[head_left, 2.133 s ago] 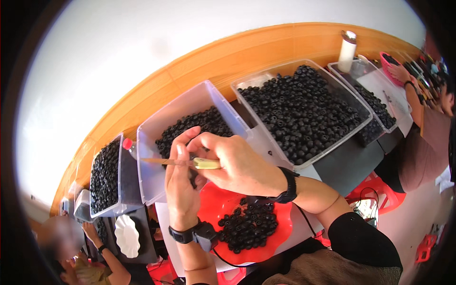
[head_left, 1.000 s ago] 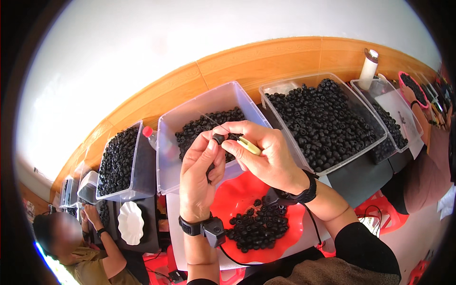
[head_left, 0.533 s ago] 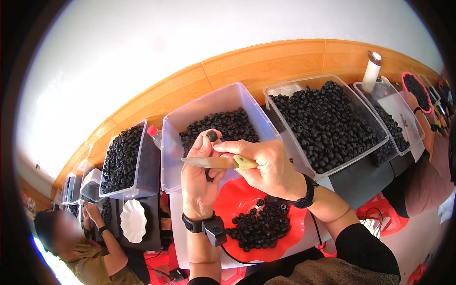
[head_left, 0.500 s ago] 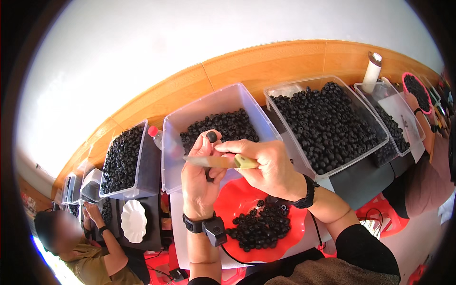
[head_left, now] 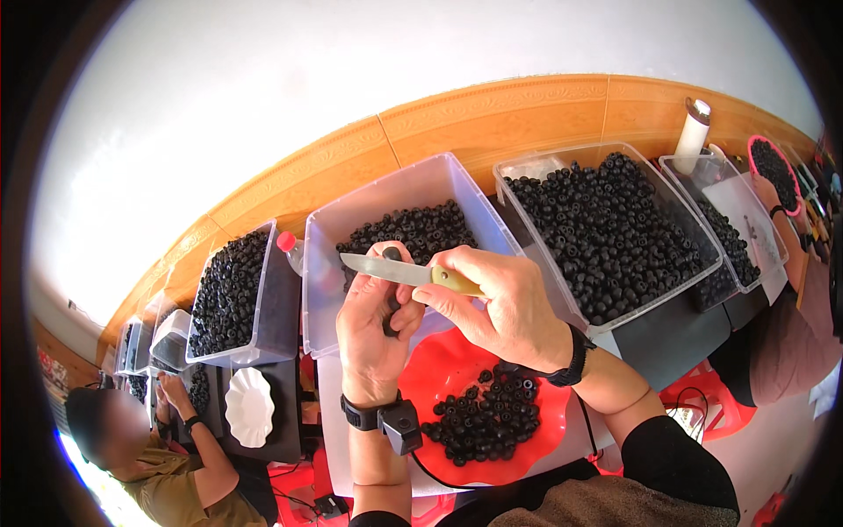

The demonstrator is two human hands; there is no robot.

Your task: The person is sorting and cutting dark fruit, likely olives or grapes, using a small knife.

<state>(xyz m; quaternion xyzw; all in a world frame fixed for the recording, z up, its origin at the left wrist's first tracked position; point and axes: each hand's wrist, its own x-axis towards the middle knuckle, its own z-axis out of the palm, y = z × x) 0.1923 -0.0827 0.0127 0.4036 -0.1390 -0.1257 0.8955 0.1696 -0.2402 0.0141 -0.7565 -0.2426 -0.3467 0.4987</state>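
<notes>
Thumb and fingers of my left hand (head_left: 369, 347) are closed on a small black ring-like piece (head_left: 392, 254), its kind unclear. More black pieces (head_left: 390, 323) sit against the curled lower fingers. My right hand (head_left: 518, 307) grips a small knife by its yellowish handle (head_left: 457, 280). The knife's blade (head_left: 378, 267) points left and crosses just in front of the upper piece; whether it touches cannot be made out. Beneath both hands stands a wavy-rimmed red bowl (head_left: 553, 422), with a heap of black pieces (head_left: 483, 417) in it.
Behind my hands stands a clear bin (head_left: 323, 307) part-filled with black pieces. Fuller bins stand right (head_left: 606, 237) and left (head_left: 230, 294). A red-capped bottle (head_left: 290, 246) and white scalloped dish (head_left: 248, 407) are left. A co-worker (head_left: 176, 465) sits left; another person's arm (head_left: 786, 228) shows right.
The knife's blade has tilted up and now lies level with the piece in my left hand, where before it was lower and blurred. My left hand keeps its hold.
</notes>
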